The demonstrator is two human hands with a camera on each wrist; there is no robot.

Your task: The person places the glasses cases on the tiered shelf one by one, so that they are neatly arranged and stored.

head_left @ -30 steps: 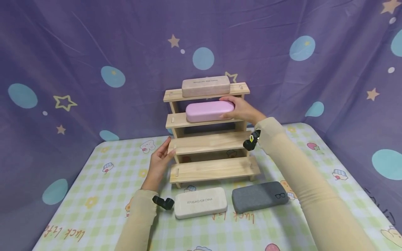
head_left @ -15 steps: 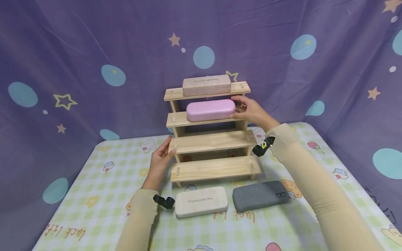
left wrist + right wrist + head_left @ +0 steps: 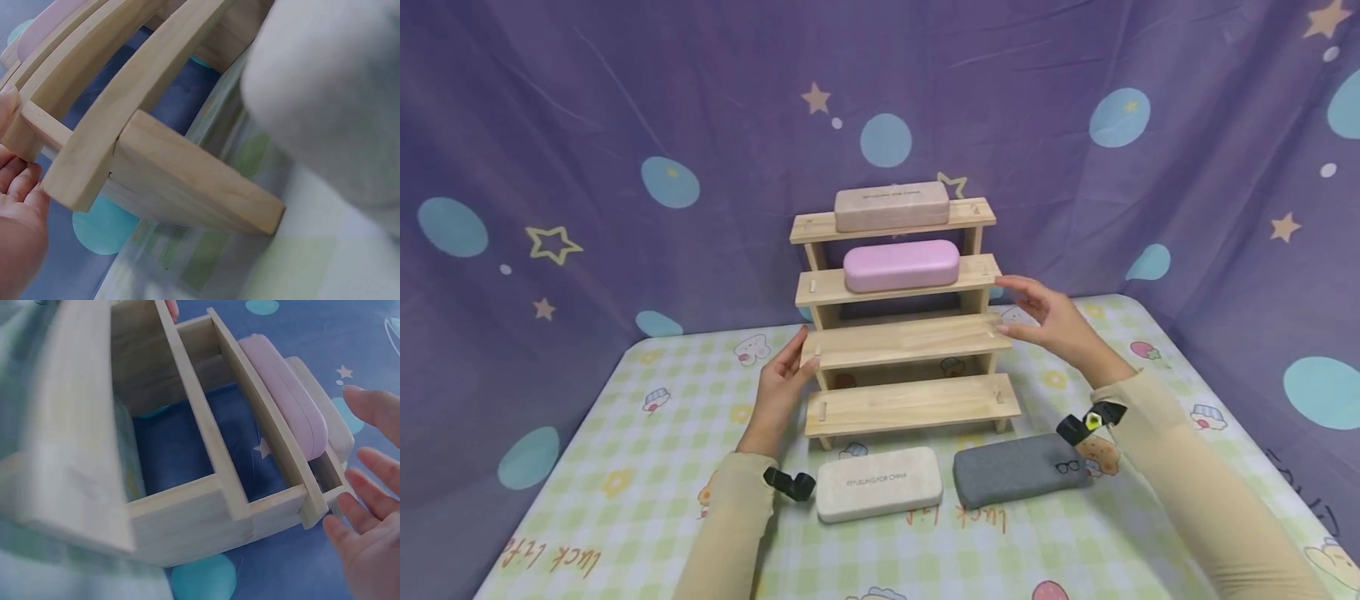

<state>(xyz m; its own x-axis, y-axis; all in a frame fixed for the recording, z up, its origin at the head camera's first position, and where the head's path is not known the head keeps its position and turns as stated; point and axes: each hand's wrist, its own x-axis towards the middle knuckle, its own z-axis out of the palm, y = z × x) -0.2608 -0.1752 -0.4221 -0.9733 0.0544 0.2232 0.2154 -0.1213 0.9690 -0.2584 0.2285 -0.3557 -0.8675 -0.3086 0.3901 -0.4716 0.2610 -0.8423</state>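
A four-tier stepped wooden display shelf [image 3: 910, 342] stands on the table. My left hand [image 3: 781, 385] grips the left end of its second tier from the bottom; in the left wrist view the thumb [image 3: 7, 107] lies on the wood, with the fingers beside it. At the right end, my right hand [image 3: 1054, 323] is spread with nothing in it, its fingertips close to the middle tiers; whether they touch is unclear. A pink glasses case [image 3: 901, 267] lies on the third tier from the bottom. On the top tier sits a beige glasses case [image 3: 892, 207].
In front of the shelf lie a cream glasses case [image 3: 880, 485] with printed lettering and a dark grey glasses case [image 3: 1021, 470] with a glasses symbol. They rest on a green checked tablecloth [image 3: 662, 475]. A purple patterned curtain [image 3: 737, 108] hangs close behind the shelf.
My right hand has let go of the pink glasses case and moved right and down, beside the shelf's right end. The case stays on its tier. My left hand keeps its place.
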